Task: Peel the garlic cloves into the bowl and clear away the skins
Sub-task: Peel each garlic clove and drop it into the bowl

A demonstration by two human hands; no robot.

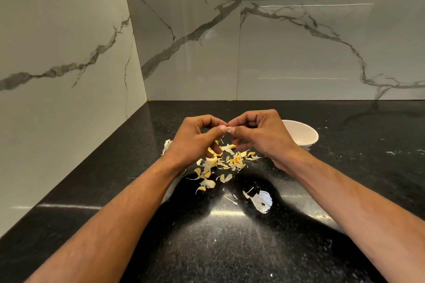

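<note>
A small clove (228,129) is pinched between the fingertips of the left hand (195,139) and the right hand (259,135), above skins (220,163) scattered on the counter (230,248). The bowl (301,134) is seen just behind the right hand.

Glossy black stone counter (230,248), papery skins (220,163)

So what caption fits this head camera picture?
Both hands pinch a garlic clove above scattered skins, beside a bowl.
</note>
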